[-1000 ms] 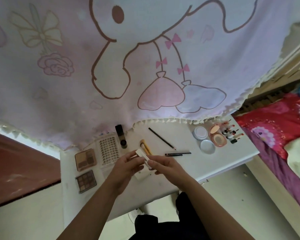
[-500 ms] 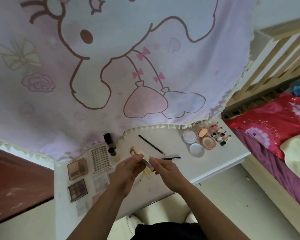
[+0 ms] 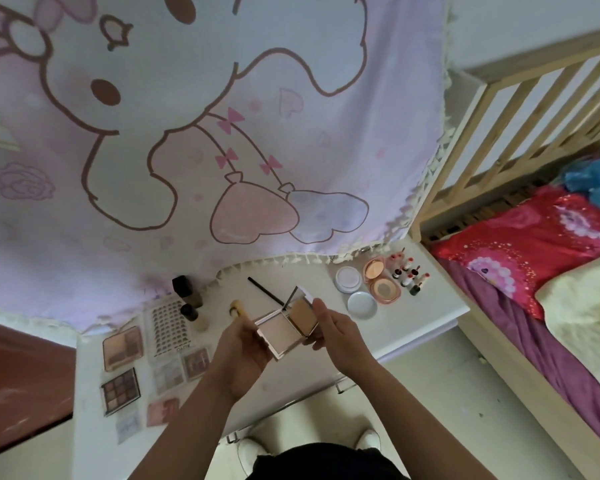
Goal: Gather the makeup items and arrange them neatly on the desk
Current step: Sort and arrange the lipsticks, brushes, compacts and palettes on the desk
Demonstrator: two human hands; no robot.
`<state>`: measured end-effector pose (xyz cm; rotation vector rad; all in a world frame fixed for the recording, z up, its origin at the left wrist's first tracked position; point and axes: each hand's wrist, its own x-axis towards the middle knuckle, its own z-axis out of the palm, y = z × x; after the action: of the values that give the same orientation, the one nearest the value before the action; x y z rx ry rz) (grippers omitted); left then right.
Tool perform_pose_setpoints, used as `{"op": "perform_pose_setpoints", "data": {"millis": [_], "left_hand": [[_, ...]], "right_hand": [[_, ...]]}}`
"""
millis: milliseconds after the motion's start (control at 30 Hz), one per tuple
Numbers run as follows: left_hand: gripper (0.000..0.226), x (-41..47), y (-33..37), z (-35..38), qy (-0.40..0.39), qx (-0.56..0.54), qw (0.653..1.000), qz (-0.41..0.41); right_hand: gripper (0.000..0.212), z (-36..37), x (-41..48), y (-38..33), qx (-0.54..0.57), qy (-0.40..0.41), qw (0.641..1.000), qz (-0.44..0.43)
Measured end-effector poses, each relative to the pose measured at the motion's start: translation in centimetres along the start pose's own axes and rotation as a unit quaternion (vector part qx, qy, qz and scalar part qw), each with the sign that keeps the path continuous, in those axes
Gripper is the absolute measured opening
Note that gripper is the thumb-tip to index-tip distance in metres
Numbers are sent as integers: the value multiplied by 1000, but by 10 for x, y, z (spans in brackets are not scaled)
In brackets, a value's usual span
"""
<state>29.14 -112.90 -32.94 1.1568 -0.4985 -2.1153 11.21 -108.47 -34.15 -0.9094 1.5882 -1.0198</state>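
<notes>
**Now: an open compact, held between two hands**

Just above the middle of the desk [image 3: 426, 308], both hands are holding an open compact [image 3: 286, 329] in the air. The left hand [image 3: 243, 346] is curling its fingers round the nearer, lower-left end. The right hand [image 3: 338, 341] is gripping the farther, upper-right end, thumb lying along the side. Its long axis is running from one hand to the other, with the lid [image 3: 305, 293] standing up on the far side. Inside, two powder pans are sitting side by side, one pale, one tan. Setting it down probably means lowering it onto the desk patch directly beneath.

Beyond on the left, eyeshadow palettes [image 3: 122, 348] are lying flat. At far right, a round pink case [image 3: 381, 282] is lying open beside clustered lipsticks [image 3: 409, 276].
</notes>
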Motion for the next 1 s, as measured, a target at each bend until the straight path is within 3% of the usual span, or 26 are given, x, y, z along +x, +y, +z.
{"op": "perform_pose_setpoints", "data": {"millis": [200,367,567,867,1000], "left_hand": [[53,11,-3,5,82,6,996,-43],[46,14,-4,14,81,50,994,-50],[44,17,-3,13,60,67,994,-56],[34,29,-4,-10,65,162,981,-88],[27,42,-3,-21,78,133,984,-92]], "right_hand": [[62,-14,9,2,7,7,1000,22],[46,-22,14,-1,25,0,999,26],[25,-17,25,12,-113,18,993,-10],[37,-6,39,25,-215,34,976,3],[44,-6,43,24,-89,11,991,96]]}}
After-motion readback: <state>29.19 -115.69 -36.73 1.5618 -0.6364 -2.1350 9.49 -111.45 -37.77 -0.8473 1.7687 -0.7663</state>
